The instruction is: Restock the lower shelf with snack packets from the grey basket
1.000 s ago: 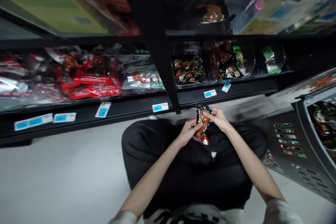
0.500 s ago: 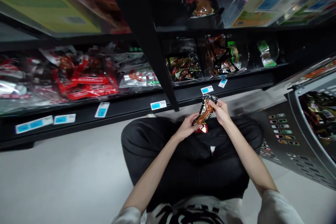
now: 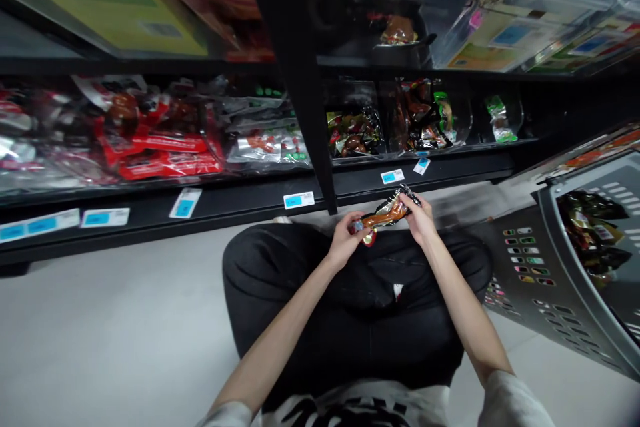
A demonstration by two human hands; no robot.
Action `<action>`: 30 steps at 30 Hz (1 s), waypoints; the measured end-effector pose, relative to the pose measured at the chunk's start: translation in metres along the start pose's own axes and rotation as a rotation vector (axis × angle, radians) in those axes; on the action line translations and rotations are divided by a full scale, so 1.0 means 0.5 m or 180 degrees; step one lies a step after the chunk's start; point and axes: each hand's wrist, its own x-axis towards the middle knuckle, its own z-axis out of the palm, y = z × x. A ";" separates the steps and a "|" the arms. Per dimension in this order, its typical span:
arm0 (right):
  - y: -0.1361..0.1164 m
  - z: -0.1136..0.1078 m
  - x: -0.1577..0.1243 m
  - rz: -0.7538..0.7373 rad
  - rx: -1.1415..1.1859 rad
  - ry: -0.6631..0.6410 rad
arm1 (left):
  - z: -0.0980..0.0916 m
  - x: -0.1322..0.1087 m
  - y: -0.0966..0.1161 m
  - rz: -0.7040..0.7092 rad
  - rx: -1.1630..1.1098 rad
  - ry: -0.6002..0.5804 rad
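Between my two hands, above my lap, is a shiny vacuum-packed snack [image 3: 383, 215] with brown meat showing through its wrapper. My left hand [image 3: 346, 237] is closed on its left end, where a red and yellow part of the wrapper hangs below. The dark right end is pinched in my right hand [image 3: 420, 219]. The pack lies nearly level, its right end a little farther from me. Just beyond it runs the black bottom shelf [image 3: 360, 180] with price tags on its front edge.
A grey slotted basket [image 3: 545, 247] holding dark packets [image 3: 590, 220] stands at my right. On the bottom shelf lie red packets [image 3: 165, 147] at left, and clear bins with dark packs [image 3: 355, 133] and a green-white pack [image 3: 501, 119]. A black post [image 3: 305, 80] divides the shelving.
The pack has turned from steeply slanted to nearly level. My left hand has moved left and slightly up with its end, and the view has shifted a little.
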 end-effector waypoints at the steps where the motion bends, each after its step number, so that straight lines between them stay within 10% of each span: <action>1: -0.002 0.000 0.000 0.0025 0.0006 -0.0006 | -0.002 0.004 0.003 0.0029 -0.0193 0.0221; 11: -0.003 -0.001 -0.017 0.0220 -0.0467 -0.0973 | -0.017 0.029 0.020 0.0331 -0.1301 0.1072; 30: 0.061 0.031 -0.065 0.1061 -0.1052 -0.2590 | -0.003 0.014 0.057 0.0355 -0.0876 0.1173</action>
